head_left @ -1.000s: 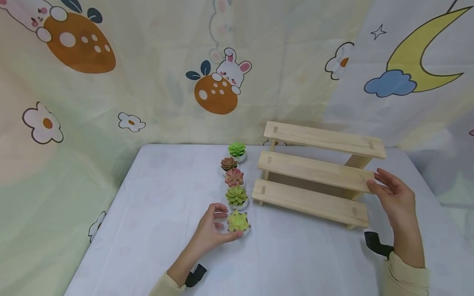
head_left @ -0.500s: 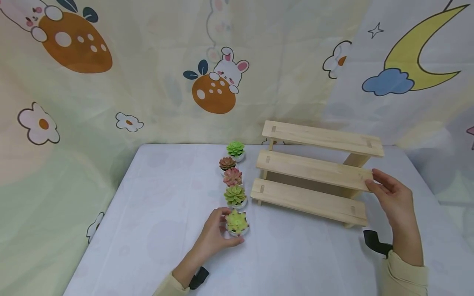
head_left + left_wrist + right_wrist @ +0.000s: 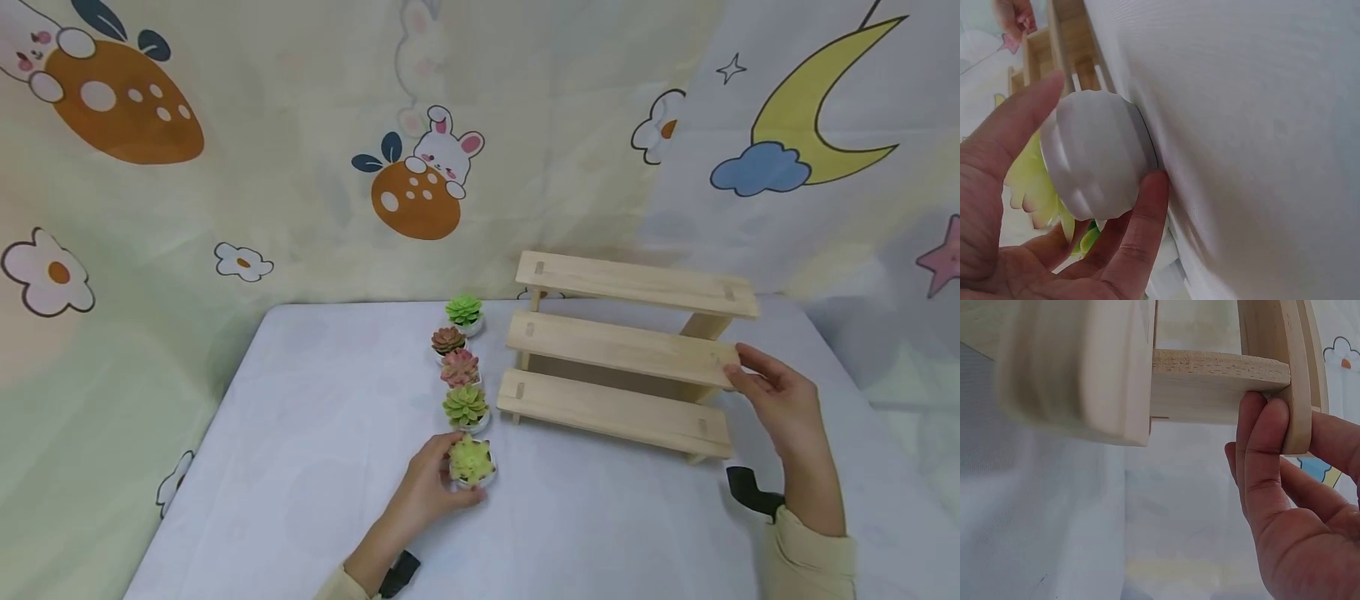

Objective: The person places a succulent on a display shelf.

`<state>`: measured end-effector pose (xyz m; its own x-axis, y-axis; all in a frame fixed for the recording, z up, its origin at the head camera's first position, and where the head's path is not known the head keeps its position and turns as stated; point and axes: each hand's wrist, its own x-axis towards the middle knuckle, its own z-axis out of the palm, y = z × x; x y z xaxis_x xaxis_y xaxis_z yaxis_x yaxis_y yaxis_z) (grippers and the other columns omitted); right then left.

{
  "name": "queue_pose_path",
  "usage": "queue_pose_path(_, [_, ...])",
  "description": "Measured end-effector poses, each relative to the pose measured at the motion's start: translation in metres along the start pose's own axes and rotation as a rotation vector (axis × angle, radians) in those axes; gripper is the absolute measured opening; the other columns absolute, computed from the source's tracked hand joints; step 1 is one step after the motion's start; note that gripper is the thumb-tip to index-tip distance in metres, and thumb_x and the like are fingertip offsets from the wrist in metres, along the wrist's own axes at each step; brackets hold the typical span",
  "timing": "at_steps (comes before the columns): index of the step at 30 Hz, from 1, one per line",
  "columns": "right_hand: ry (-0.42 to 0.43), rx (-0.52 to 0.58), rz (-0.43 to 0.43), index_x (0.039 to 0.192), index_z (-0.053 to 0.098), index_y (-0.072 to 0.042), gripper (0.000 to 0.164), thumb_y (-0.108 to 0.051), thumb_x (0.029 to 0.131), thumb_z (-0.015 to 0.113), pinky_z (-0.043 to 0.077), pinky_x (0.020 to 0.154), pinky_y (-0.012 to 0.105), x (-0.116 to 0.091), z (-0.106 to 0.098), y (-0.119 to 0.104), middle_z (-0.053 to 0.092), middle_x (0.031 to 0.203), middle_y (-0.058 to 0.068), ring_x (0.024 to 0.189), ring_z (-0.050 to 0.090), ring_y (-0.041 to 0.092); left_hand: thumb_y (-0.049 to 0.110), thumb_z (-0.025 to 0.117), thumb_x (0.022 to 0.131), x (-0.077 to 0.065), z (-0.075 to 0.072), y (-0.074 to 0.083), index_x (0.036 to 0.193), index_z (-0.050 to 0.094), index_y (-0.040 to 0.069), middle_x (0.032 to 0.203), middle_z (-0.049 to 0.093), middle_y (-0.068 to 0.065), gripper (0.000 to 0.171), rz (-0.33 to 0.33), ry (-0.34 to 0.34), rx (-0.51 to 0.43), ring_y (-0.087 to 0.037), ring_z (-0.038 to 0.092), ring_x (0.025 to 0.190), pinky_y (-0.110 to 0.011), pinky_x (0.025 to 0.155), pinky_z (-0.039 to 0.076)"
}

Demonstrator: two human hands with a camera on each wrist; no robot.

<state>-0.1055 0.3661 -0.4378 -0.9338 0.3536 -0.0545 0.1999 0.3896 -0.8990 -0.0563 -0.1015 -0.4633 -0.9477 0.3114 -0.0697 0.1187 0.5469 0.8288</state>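
The ribbed side of the pot [image 3: 1100,153] grasped by the left hand [image 3: 423,490], and fingers [image 3: 1266,437] beneath the shelf [image 3: 618,348] pinched by the right hand [image 3: 783,408], are revealed only in wrist views.

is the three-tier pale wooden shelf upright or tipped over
Upright: the pale wooden shelf stands on the white table, its three flat planks facing up in rising steps.

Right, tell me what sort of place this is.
Perhaps a small tabletop filming or craft corner indoors: a cartoon-printed cloth hangs behind a pale table, which carries a three-tier wooden shelf and a row of small potted succulents.
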Motion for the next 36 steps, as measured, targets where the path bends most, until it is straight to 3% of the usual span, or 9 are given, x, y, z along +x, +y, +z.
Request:
queue_pose_path(6, [-0.025,0.015,-0.028,0.146,0.042,-0.001,0.062,-0.029,0.095,0.064,0.042,0.069,0.002,-0.014,0.000,-0.024,0.051,0.102,-0.029,0.083,0.056,-0.018,0.018,0.088,0.072,0.000,0.001,0.001,0.130,0.049,-0.005,0.122,0.055,-0.018,0.073,0.023,0.001,0.037,-0.025,0.058,0.102,-0.028,0.077,0.054])
queue_pose_path(17, [-0.018,0.001,-0.051,0.146,0.043,-0.001,0.061,-0.029,0.096,0.063,0.042,0.071,0.002,-0.014,0.001,-0.026,0.050,0.106,-0.026,0.084,0.056,-0.018,0.019,0.090,0.069,0.001,0.004,0.003,0.128,0.052,-0.007,0.121,0.058,-0.020,0.075,0.020,0.052,0.070,-0.027,0.060,0.100,-0.028,0.076,0.054])
queue_pose_path(27, [0.001,0.014,-0.067,0.144,0.046,-0.003,0.059,-0.031,0.095,0.064,0.042,0.070,0.002,-0.011,0.002,-0.021,0.054,0.111,-0.017,0.085,0.057,-0.016,0.020,0.091,0.067,0.000,0.008,0.005,0.126,0.053,-0.006,0.117,0.059,-0.017,0.074,0.037,0.067,0.033,-0.025,0.061,0.098,-0.026,0.076,0.055])
queue_pose_path(36, [-0.017,0.028,-0.103,0.143,0.043,0.004,0.058,-0.024,0.096,0.063,0.042,0.071,0.001,-0.014,0.001,-0.025,0.049,0.102,-0.028,0.081,0.057,-0.017,0.020,0.090,0.068,-0.002,0.009,0.009,0.125,0.055,-0.003,0.116,0.059,-0.013,0.071,0.077,0.084,0.024,-0.022,0.061,0.096,-0.026,0.076,0.054])
